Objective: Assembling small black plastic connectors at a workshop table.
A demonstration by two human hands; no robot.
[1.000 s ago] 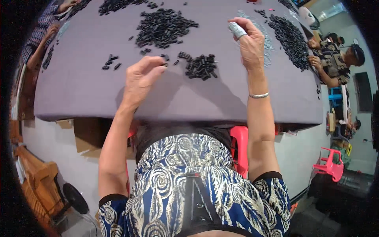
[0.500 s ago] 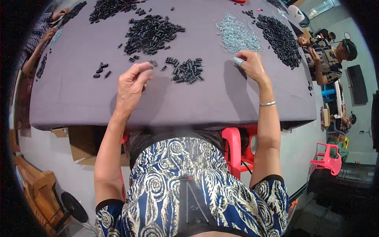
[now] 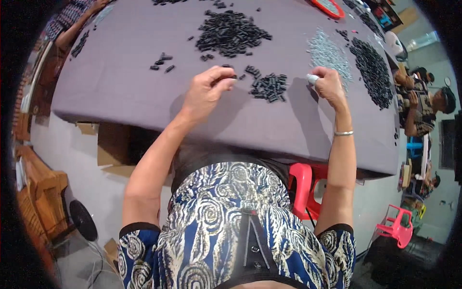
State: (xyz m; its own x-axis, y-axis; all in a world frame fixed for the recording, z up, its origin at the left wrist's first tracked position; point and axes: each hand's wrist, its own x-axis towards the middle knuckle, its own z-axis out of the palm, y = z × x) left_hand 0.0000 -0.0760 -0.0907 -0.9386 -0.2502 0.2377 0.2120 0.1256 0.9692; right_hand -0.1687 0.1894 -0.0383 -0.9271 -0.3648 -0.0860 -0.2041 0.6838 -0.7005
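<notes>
My left hand [image 3: 204, 94] is raised over the cloth-covered table, thumb and forefinger pinched together. Whatever sits between these fingertips is too small to make out. Just right of it lies a small pile of short black cylindrical pieces [image 3: 269, 87], with a few loose ones beside the fingers. On the pile's other side is my right hand [image 3: 331, 89], also closed in a pinch. A whitish cover [image 3: 313, 78] wraps one of its fingertips, and what the pinch holds is hidden. Behind that hand spreads a heap of tiny pale, shiny pieces [image 3: 329, 55].
A larger heap of black pieces [image 3: 231, 33] lies farther back, another [image 3: 370, 72] at the right. Several loose ones [image 3: 162, 61] lie to the left. A red-rimmed tray [image 3: 332, 7] is at the far edge. Co-workers sit at both sides. A red chair [image 3: 301, 190] stands by my right arm.
The view has swung, shifting the table rightward and up within it. My hands have come closer together, the right one moving away from the pale heap toward the small black pile.
</notes>
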